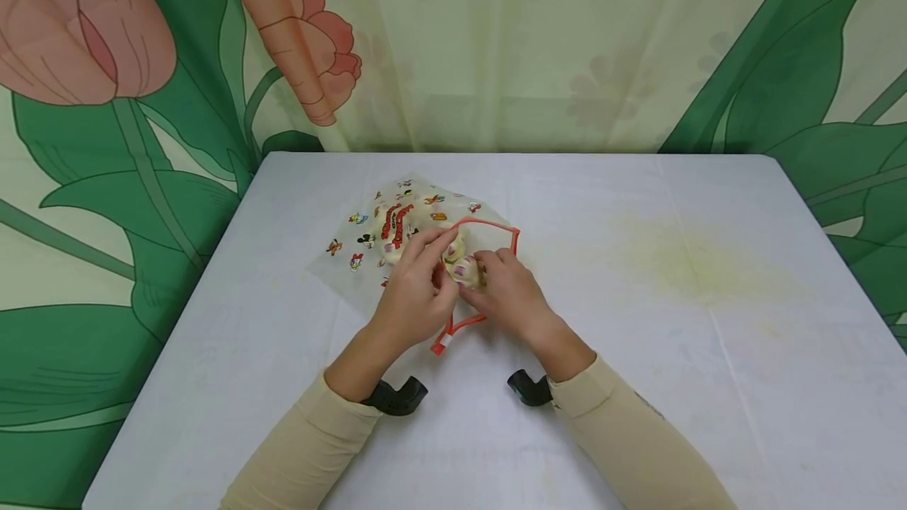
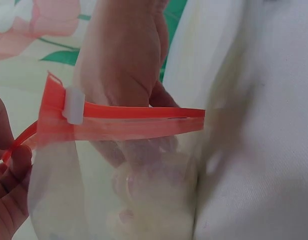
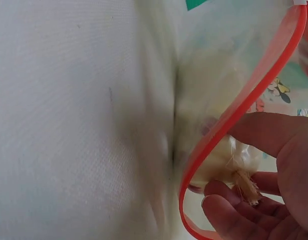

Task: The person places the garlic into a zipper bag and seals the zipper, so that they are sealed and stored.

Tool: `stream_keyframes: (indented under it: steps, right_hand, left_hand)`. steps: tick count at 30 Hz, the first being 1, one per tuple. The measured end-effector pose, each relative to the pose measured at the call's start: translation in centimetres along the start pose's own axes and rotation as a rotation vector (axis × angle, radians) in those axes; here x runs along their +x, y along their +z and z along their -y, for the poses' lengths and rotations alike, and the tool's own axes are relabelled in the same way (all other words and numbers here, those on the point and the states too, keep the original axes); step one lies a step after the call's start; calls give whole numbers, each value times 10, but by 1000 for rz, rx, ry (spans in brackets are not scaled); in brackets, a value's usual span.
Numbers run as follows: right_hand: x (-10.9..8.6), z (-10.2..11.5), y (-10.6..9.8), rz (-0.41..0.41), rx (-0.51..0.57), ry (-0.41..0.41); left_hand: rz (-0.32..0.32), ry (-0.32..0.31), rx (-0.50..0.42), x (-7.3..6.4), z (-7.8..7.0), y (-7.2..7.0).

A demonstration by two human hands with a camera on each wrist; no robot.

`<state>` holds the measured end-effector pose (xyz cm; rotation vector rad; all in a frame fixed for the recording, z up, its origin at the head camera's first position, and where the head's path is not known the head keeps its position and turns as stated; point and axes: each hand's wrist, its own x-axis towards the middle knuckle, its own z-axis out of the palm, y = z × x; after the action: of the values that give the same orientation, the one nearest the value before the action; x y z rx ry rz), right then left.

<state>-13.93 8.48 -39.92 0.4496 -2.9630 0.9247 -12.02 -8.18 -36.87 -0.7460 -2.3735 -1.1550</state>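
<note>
A clear zip bag (image 1: 420,194) with cartoon prints lies on the table, its red-edged mouth (image 2: 143,112) held apart towards me. My left hand (image 1: 418,290) pinches the red rim; in the left wrist view its fingers (image 2: 16,165) hold that edge. Reaching into the mouth, my right hand (image 1: 513,293) has its thumb and fingers around a garlic bulb (image 1: 466,269). The right wrist view shows the bulb's dry roots (image 3: 247,187) between the fingers of the right hand (image 3: 266,185). More pale bulbs show blurred through the bag. A white slider (image 2: 73,106) sits at one end of the zip.
The bag rests on a white-covered table (image 1: 673,321) with a faint yellowish stain at the right. Black curved pieces (image 1: 397,397) stick out at both wrists. Behind the table hangs a curtain (image 1: 496,46) with large flower and leaf prints.
</note>
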Motion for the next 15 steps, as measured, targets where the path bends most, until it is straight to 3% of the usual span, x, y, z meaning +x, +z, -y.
stream_keyframes:
  steps: [7,15]
  right_hand:
    - [4,0,5,-10,72,40]
    - [6,6,7,-2,72,50]
  left_hand:
    - [9,-12,0,0,-1,0]
    - [12,-18,0,0,-1,-1]
